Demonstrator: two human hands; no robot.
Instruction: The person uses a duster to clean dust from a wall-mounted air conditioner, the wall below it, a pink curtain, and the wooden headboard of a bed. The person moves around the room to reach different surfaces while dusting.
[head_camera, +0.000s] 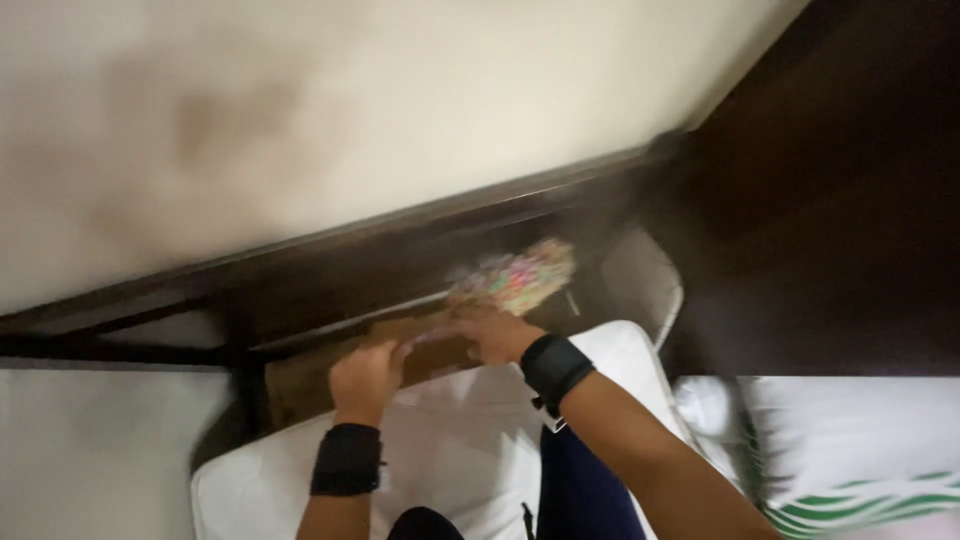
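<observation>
My left hand (365, 378) is curled on the near edge of a flat brown board (300, 385) that lies past a white cushion. My right hand (495, 332) reaches further and grips a blurred object with a multicoloured speckled pattern (520, 275), which rests against the dark wooden frame. Both wrists wear black bands. The picture is smeared by motion, so the fingers are hard to make out.
A white cushion or mattress (450, 450) lies under my arms. A dark wooden frame (400, 240) runs diagonally below a pale wall (350, 110). A white chair-like shape (645, 280) stands to the right, and a white and green striped fabric (860, 470) is at the lower right.
</observation>
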